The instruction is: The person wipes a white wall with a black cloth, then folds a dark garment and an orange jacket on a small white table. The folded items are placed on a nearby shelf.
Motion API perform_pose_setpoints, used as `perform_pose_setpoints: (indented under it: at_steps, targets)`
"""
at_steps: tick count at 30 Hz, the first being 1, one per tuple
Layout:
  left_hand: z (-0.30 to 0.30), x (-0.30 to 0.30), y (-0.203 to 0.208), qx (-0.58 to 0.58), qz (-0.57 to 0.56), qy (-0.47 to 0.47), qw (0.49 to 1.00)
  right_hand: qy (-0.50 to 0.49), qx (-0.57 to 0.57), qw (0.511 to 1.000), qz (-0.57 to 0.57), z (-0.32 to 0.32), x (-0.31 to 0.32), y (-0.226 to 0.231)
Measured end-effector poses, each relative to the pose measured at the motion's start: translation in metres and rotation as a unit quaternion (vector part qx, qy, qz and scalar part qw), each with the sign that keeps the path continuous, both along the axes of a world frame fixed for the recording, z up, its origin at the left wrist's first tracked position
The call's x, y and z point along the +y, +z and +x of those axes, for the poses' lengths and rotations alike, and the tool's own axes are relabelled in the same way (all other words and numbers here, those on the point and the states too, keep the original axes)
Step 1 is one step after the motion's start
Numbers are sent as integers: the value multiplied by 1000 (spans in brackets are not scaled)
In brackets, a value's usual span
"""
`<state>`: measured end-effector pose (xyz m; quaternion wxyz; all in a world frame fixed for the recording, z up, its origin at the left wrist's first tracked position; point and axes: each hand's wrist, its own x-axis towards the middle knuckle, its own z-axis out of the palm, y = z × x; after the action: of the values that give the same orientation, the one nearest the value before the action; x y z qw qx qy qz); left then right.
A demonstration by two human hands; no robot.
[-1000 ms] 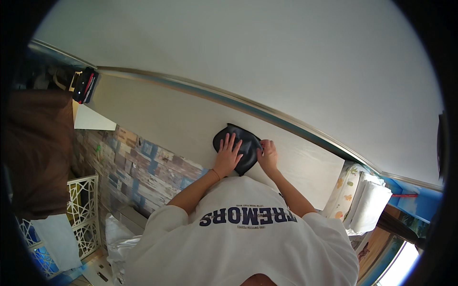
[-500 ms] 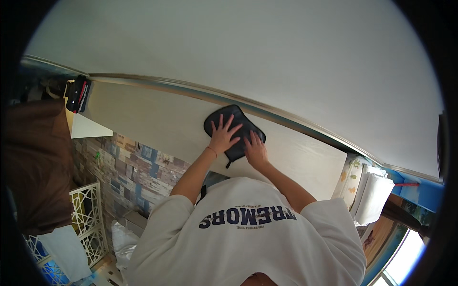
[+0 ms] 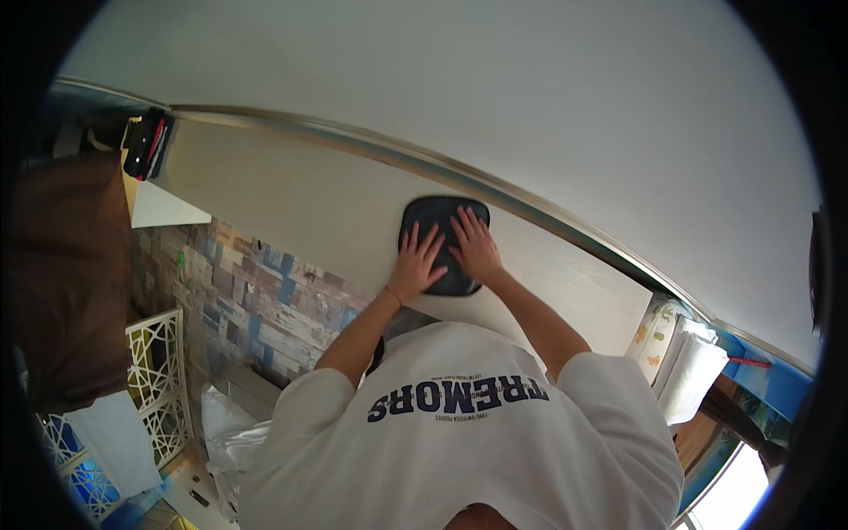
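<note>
A black, leathery-looking flat pouch with rounded corners lies on the pale wooden shelf board in front of me. On its left part rests my left hand, fingers spread and pressed flat. My right hand lies flat over its right part, fingers stretched out and slightly apart. Both palms cover much of the pouch's middle, and neither hand grips it. Whether the pouch holds anything cannot be seen.
A metal-edged rail runs along the board's far side under a large white panel. Folded dark items stand at the far left end. White folded cloth is at the right. Brown fabric hangs at left.
The pouch has turned and now looks squarer; the small tab at its near edge no longer shows. My right hand has moved farther up onto it, my left slightly lower.
</note>
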<state>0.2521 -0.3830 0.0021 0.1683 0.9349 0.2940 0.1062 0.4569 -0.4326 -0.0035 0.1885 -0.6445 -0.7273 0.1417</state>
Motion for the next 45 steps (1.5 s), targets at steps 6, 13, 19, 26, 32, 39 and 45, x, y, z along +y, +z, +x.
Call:
perform_pose_setpoints:
  at_steps: [6, 13, 19, 26, 32, 39, 45]
  targets:
    - [21, 67, -14, 26, -30, 59, 997, -2, -44, 999, 17, 3, 40, 2]
    - [-2, -70, -16, 39, -41, -26, 998, 36, -38, 997, -63, -11, -107, 5]
    - [19, -49, -16, -27, -29, -9, 999, -152, 68, 985, 31, -10, -89, -9]
    - [81, 36, -6, -21, -21, -102, 994, -178, -55, 982, 11, 21, 0, -12]
    - [55, -50, -7, 10, -63, -131, 989, -137, -49, 987, -67, 1, -113, -10]
    - [57, -108, -24, -22, -30, -196, 980, -193, 19, 981, -9, 15, -186, -6]
    - [142, -22, 4, -9, -16, -208, 978, -380, -29, 924, 37, 66, -86, -17]
